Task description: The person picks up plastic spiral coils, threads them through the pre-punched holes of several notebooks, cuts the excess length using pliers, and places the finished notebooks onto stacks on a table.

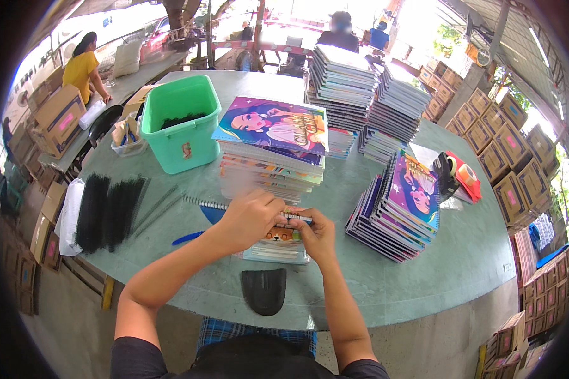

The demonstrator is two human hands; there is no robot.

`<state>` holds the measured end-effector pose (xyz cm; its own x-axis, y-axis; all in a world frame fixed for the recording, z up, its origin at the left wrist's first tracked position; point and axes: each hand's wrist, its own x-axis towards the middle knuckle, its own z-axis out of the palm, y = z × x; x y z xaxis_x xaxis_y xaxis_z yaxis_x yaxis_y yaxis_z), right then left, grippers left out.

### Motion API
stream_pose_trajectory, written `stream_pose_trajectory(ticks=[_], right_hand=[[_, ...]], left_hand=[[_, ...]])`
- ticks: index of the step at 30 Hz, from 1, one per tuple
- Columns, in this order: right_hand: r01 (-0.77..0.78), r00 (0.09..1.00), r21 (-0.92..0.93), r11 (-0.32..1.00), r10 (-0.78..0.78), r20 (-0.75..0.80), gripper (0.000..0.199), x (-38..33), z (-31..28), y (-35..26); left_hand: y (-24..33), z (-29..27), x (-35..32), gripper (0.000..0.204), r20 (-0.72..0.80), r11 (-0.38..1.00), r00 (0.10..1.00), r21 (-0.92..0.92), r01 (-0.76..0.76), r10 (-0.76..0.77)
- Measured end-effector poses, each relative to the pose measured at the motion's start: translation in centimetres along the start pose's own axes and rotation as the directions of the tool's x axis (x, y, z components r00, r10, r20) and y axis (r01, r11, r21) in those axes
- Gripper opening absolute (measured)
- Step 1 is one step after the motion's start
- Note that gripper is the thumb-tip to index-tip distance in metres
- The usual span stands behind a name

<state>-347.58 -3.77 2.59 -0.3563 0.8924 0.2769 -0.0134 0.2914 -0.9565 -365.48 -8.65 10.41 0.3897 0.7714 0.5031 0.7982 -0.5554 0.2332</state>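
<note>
A small notebook (275,251) with a cartoon animal on its cover lies in front of me, its far edge between my hands. My left hand (254,215) is closed in a pinch at that edge; what its fingertips hold is too small to make out. My right hand (316,230) pinches the same edge, thumb toward me. Left of the notebook lies a blue pen-like tool (188,238). Black plastic binding coils (117,211) are bunched farther left, with a few loose ones beside them. Nearer to me rests a dark, rounded flat piece (263,292).
Beyond my hands stands a tall notebook stack (272,161), with a green tub (180,136) of black coils to its left. Another stack of spiral notebooks (395,205) stands right, near a tape dispenser (446,175). A person in yellow (81,68) works far left; cartons (512,145) are piled right.
</note>
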Motion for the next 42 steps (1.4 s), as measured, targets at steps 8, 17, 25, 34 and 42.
stream_pose_trajectory(ticks=[8,17,25,34,42], right_hand=[[-0.116,0.991,-0.119,0.986,0.123,0.054,0.020,0.4,0.2,-1.9],[0.085,0.996,0.166,0.982,-0.083,-0.017,0.021,0.0,0.3,-1.0],[0.048,0.999,0.016,0.999,-0.048,-0.016,0.023,-0.3,-0.1,-2.3],[0.116,0.986,0.001,0.993,-0.115,-0.124,0.018,-0.7,-0.2,-1.0],[0.026,0.975,-0.189,0.982,-0.067,-0.212,0.016,-1.5,-1.2,0.2]], left_hand=[[0.4,0.8,0.6,0.016,-0.096,0.998,0.994,-0.054,0.045,-0.050],[0.7,0.2,0.5,0.022,-0.083,0.998,0.995,0.024,0.057,-0.055],[0.0,0.2,-0.1,0.021,0.024,0.994,0.996,0.066,0.086,-0.087],[-0.3,1.3,0.0,0.026,-0.047,0.996,0.999,0.083,0.030,-0.026],[2.3,4.3,2.1,0.024,-0.079,0.991,0.996,-0.124,-0.057,0.047]])
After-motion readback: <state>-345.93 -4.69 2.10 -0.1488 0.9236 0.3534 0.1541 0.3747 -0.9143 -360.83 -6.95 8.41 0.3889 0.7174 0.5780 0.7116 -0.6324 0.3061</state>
